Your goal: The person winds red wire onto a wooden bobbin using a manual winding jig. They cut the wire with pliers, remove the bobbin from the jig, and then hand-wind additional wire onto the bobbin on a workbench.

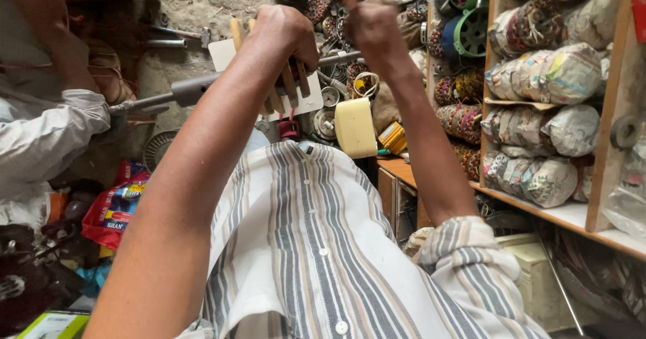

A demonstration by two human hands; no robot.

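Wooden former: a stepped set of pale wooden bars (291, 87) mounted on a grey metal shaft (192, 90), in the middle of the view, far from the body and above a white board (225, 53).
Left hand: the left hand (286, 33) lies over the top of the wooden bars, fingers curled down and pressed together around them; the fingertips are hidden behind the bars.
Right hand: the right hand (373, 26) is just right of the left, closed into a fist; what it pinches cannot be told, as the fingers face away from the camera.
Shaft: it runs from the wooden bars leftward, toward another person's pale sleeve (50, 134) at the left edge.
Near side: a striped shirt (303, 245) fills the bottom centre, between both forearms.
Below the hands: a cream plastic block (354, 127) and a small yellow box (392, 137) sit just right of centre.
Right side: wooden shelves (609, 117) hold paper-wrapped bundles (548, 177) and copper wire coils (454, 90).
Far right top: green round housings (471, 29) stand by the shelf.
Left near: a red printed bag (114, 208) lies on the floor.
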